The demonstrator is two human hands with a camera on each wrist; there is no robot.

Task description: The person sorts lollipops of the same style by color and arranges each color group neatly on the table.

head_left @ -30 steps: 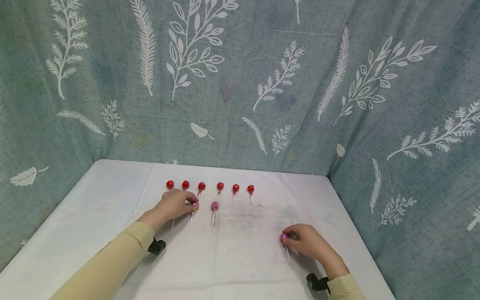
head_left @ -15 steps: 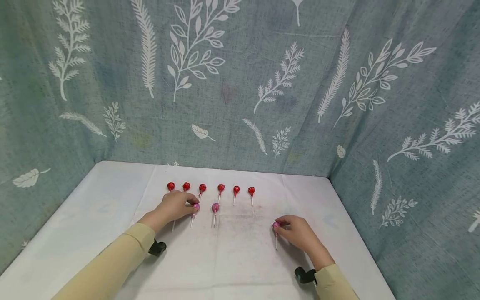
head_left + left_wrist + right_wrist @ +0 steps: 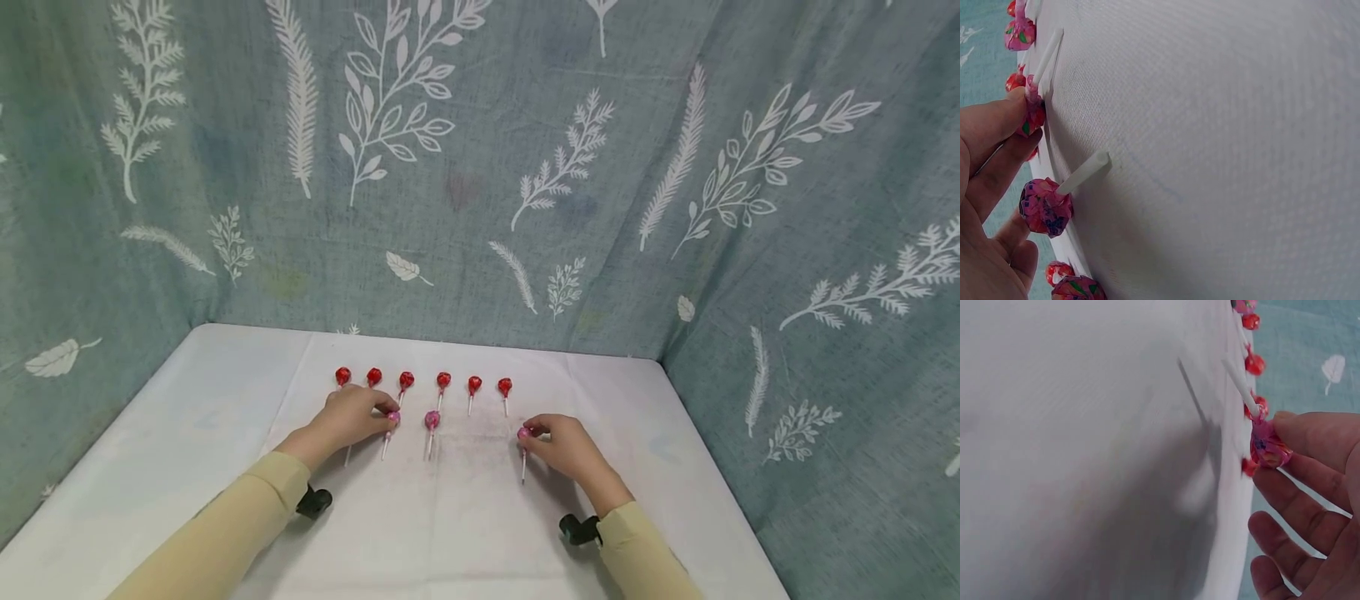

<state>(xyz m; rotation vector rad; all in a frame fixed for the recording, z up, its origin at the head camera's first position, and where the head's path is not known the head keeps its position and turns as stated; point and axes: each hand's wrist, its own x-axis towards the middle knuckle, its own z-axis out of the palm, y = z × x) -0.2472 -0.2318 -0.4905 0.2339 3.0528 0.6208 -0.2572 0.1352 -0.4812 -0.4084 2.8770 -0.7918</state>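
Observation:
My left hand [image 3: 351,417] pinches a pink-wrapped lollipop [image 3: 1034,115] between thumb and fingers, low over the white tabletop, its white stick pointing toward me. Another pink lollipop [image 3: 1046,209] lies beside that hand's lower fingers, its head mostly hidden in the head view. On the right, my right hand [image 3: 566,447] grips a pink lollipop [image 3: 1269,447] by its wrapped head with thumb and fingertips. Its stick stands apart from its shadow on the cloth. Between the two hands lies one more pink lollipop [image 3: 432,420], stick toward me.
Several red lollipops [image 3: 444,380] form a row behind the pink ones, near the back of the white-covered table [image 3: 480,533]. A green-blue curtain [image 3: 465,200] with white leaf prints stands behind and at both sides.
My right hand has moved left and farther back with its lollipop, coming closer to the row. The left hand stays in place, still pinching its lollipop.

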